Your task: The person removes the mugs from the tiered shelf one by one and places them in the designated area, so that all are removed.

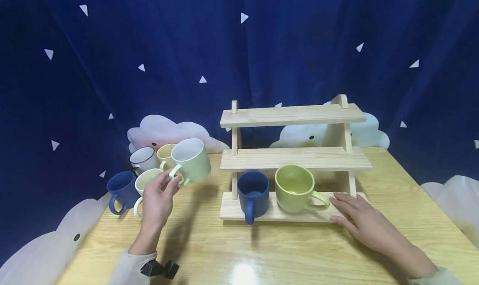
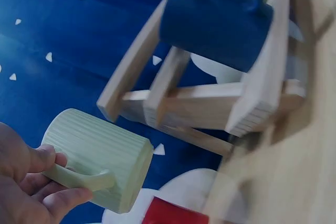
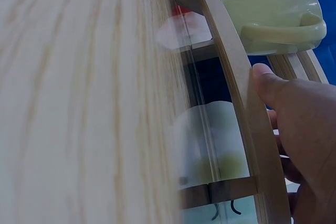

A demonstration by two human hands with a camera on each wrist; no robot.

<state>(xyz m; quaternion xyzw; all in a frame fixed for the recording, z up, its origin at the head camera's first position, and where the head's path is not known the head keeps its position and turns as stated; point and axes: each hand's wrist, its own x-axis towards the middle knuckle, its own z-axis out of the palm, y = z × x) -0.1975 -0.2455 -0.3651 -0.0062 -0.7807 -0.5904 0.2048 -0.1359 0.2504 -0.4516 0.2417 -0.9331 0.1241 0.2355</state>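
A pale green ribbed mug point(image 1: 195, 162) hangs in the air left of the wooden rack; my left hand point(image 1: 159, 197) pinches its handle point(image 2: 86, 179) between thumb and fingers. On the rack's bottom tier point(image 1: 232, 212) stand a dark blue mug point(image 1: 254, 193), handle toward me, and a yellow-green mug point(image 1: 293, 189), handle to the right. My right hand point(image 1: 364, 222) rests on the right end of that bottom tier, its thumb near the front edge in the right wrist view, beside the yellow-green mug's handle point(image 3: 286, 34).
At the table's left stand a blue mug point(image 1: 121, 187), a white dark-rimmed mug point(image 1: 144, 157), a yellow mug point(image 1: 164, 152) and a cream mug point(image 1: 146, 178) partly behind my left hand. The rack's middle tier point(image 1: 295, 158) and top tier point(image 1: 292, 114) rise behind. A navy curtain point(image 1: 187, 48) hangs beyond.
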